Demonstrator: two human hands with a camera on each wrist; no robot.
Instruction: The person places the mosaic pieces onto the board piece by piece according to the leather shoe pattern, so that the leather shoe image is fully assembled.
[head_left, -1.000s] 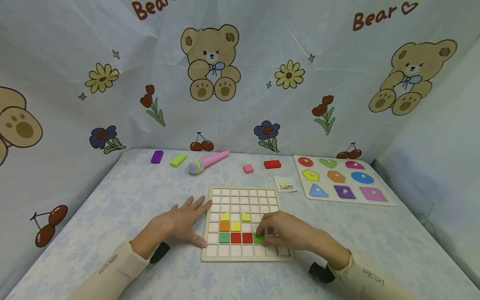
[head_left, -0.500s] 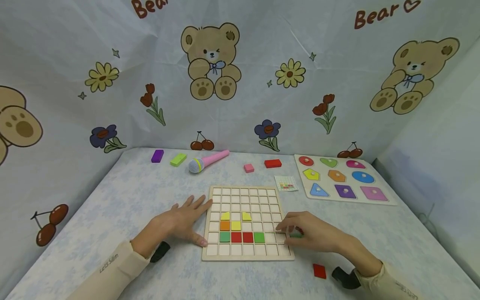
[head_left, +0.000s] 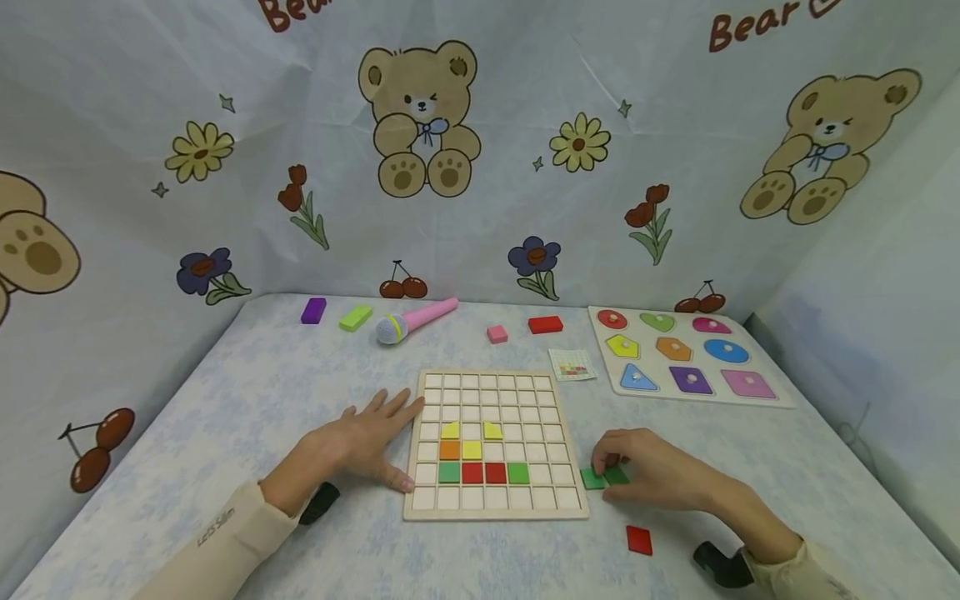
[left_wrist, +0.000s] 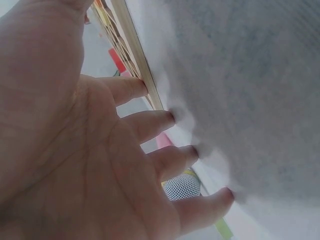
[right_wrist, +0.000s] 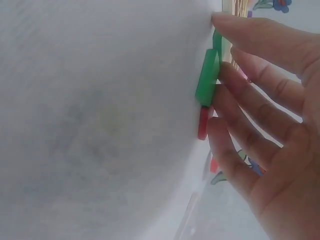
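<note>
My left hand [head_left: 367, 446] lies spread at the left edge of a wooden grid board [head_left: 497, 505], its thumb and index fingertips at the rim. On the board sit coloured tiles: green, red, orange and yellow, including a green tile [head_left: 518, 473] near the right. My right hand [head_left: 660, 471] is low over the table just right of the board, its fingers bent over a green tile [head_left: 617, 475]. Another green tile [head_left: 592, 479] touches the board's right edge. In the right wrist view, the fingertips are behind a green tile [right_wrist: 207, 77] and a red tile [right_wrist: 202, 123], with the thumb apart from them.
A loose red tile [head_left: 639, 541] lies near my right wrist. Behind the board are a small pattern card [head_left: 572, 365], a toy microphone [head_left: 416, 322] and several coloured blocks, such as a red block [head_left: 545, 325]. A knobbed shape puzzle [head_left: 697, 383] is at the back right.
My right hand has let go of a green tile on the board's second row from the front and moved right, off the board, to the loose green tiles. My left hand has stayed put.
</note>
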